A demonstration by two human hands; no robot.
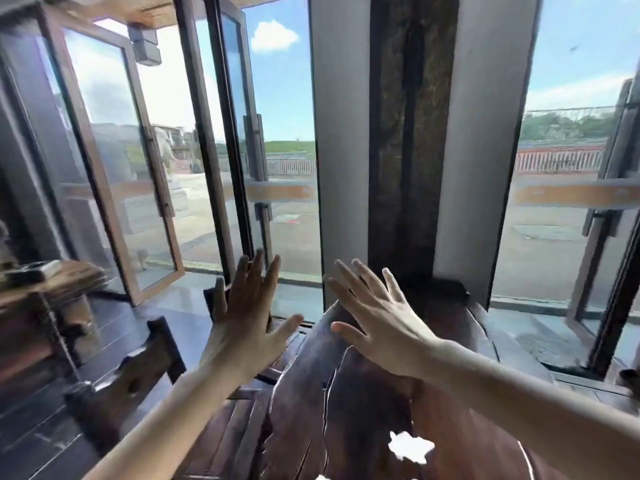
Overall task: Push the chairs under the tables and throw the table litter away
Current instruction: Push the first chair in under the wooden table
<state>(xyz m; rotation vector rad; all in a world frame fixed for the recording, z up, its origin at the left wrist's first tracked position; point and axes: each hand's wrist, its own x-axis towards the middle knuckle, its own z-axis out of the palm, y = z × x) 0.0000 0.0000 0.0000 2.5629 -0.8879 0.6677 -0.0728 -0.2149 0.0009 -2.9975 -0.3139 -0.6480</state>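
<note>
Left hand and right hand are both raised over the far end of the dark slab table, fingers straight and spread, holding nothing, touching nothing. White crumpled litter lies on the tabletop nearer the person, apart from both hands (a second white scrap is cut off at the bottom edge). Dark wooden chair stands just beside the table's left side, back upright.

glossy dark wood table
</note>
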